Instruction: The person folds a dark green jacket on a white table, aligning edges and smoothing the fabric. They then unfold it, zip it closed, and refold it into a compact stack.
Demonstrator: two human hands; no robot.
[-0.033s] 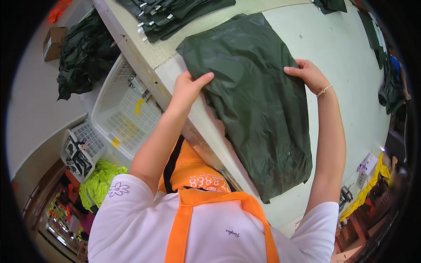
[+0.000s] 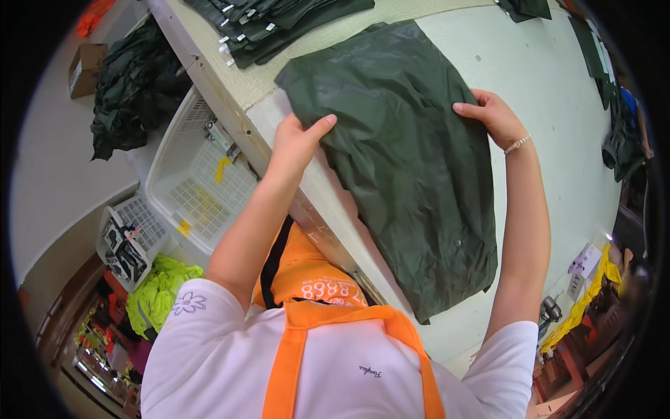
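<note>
A dark green, shiny garment lies folded lengthwise on the white table, with its lower end hanging toward me over the table edge. My left hand grips the garment's left edge, thumb on top. My right hand, with a bead bracelet at the wrist, pinches the garment's right edge near its upper part. Both arms reach up from the lower edge of the picture. I wear a white shirt and an orange apron.
A stack of folded dark green garments lies at the table's far left. Below the table's left edge stand a white plastic basket, a smaller basket, a dark cloth pile and neon yellow cloth. More dark garments lie at the right.
</note>
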